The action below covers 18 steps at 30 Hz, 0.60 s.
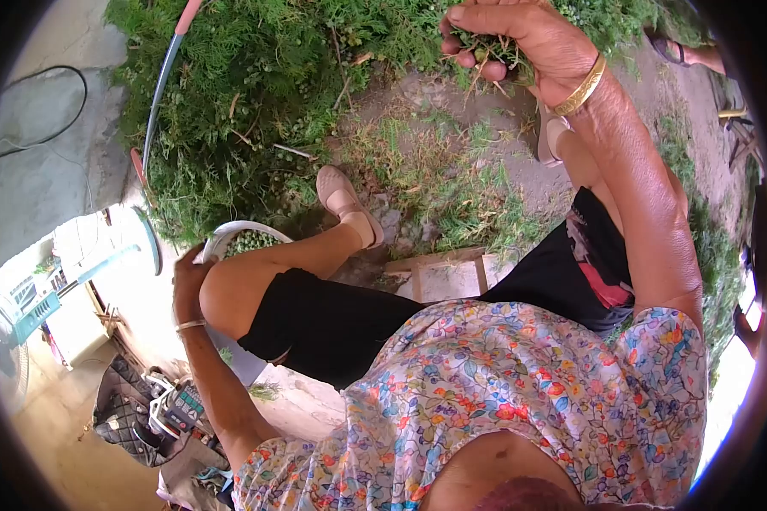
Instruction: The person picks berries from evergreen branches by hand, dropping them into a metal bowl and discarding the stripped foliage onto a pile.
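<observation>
My right hand (520, 47), with a gold bangle at the wrist, is closed around a small bunch of evergreen sprigs (490, 55) with thin brown stems. It is raised over the ground at the upper right. At the left, my left hand (189, 285) is beside my knee, its fingers at the rim of a white bucket (268, 228); my knee hides part of the grip. Small green cones or seeds (247, 242) lie in the bucket. A large heap of cut evergreen branches (256, 94) covers the ground in front of me.
A wooden stool or frame (452, 271) is below me. A curved grey and pink strip (164, 94) stands at the heap's left. A fan (13, 328) and a dark quilted bag (128, 413) are at the left. Another person's foot (677, 53) shows at the upper right.
</observation>
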### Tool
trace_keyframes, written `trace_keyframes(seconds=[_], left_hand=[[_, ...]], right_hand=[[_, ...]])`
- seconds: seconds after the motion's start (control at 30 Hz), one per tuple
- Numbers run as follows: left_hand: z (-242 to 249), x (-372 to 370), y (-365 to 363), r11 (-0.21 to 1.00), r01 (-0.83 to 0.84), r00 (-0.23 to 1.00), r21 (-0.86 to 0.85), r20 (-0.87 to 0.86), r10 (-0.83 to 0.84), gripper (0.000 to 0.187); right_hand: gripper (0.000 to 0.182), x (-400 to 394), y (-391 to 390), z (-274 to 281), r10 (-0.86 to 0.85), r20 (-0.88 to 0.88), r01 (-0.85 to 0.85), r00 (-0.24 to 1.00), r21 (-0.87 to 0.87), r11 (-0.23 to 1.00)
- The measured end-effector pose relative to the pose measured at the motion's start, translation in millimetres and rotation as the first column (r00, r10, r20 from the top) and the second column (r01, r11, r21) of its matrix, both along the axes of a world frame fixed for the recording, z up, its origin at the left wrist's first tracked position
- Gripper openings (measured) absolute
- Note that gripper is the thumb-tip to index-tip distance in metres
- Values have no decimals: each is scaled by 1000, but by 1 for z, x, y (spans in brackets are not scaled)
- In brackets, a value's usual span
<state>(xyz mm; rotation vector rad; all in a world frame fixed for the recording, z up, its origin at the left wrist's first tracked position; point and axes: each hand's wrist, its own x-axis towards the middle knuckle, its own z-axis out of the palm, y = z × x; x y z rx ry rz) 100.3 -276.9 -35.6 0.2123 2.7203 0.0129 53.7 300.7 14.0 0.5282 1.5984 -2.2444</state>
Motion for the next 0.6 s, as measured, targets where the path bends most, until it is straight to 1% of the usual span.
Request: trace_keyframes(seconds=[0.03,0.1,0.13,0.17,0.2,0.23,0.27,0.3,0.33,0.37,0.4,0.43,0.47,0.5,0.53,0.57,0.6], left_hand=[[-2,6,6,949,-314,945,21,100,311,49],[1,0,25,981,-167,984,-96,-82,159,55],[8,-23,46,959,-283,959,36,26,282,57],[16,-37,81,899,-366,931,242,81,357,56],[5,-54,83,906,-190,981,377,37,191,50],[12,-73,117,926,-63,997,372,62,43,45],[17,-87,163,926,67,990,372,88,-107,39],[3,-94,195,904,-7,984,428,162,-69,32],[-12,-101,224,876,-83,970,474,241,-39,24],[-40,-104,244,870,-52,945,489,307,-116,20],[-76,-102,258,861,-24,910,508,368,-192,17],[-115,-94,270,860,-64,871,507,448,-199,13],[-154,-84,279,865,234,850,444,338,-404,13],[-216,-66,271,831,424,806,360,269,-527,14],[-277,-46,264,763,592,736,260,211,-643,16],[-314,-23,261,827,523,784,207,263,-562,18],[-333,-3,262,879,453,823,150,307,-477,20]], right_hand=[[15,1,2,1,-15,3,15,1000,23,1000],[15,3,7,-1,-28,17,27,999,50,998],[16,4,11,-2,-45,27,44,999,31,999],[17,4,14,-1,-62,37,62,997,9,998],[17,6,17,2,-76,42,77,996,-32,996],[17,6,22,5,-77,46,79,996,-35,996],[17,6,29,7,-51,113,77,992,-237,968],[17,5,37,7,-15,176,91,984,-429,899],[18,5,44,5,-32,106,78,994,-464,883],[18,5,49,6,-39,116,89,992,-466,880],[19,8,53,12,-95,126,142,987,-450,882],[20,10,56,21,-151,134,195,979,-430,881],[23,12,56,36,-218,172,270,961,-397,877],[23,12,56,36,-224,177,277,958,-394,876],[23,12,56,35,-224,178,278,958,-394,876],[23,13,56,35,-225,180,280,958,-397,874],[23,13,57,34,-228,181,284,957,-397,873]])
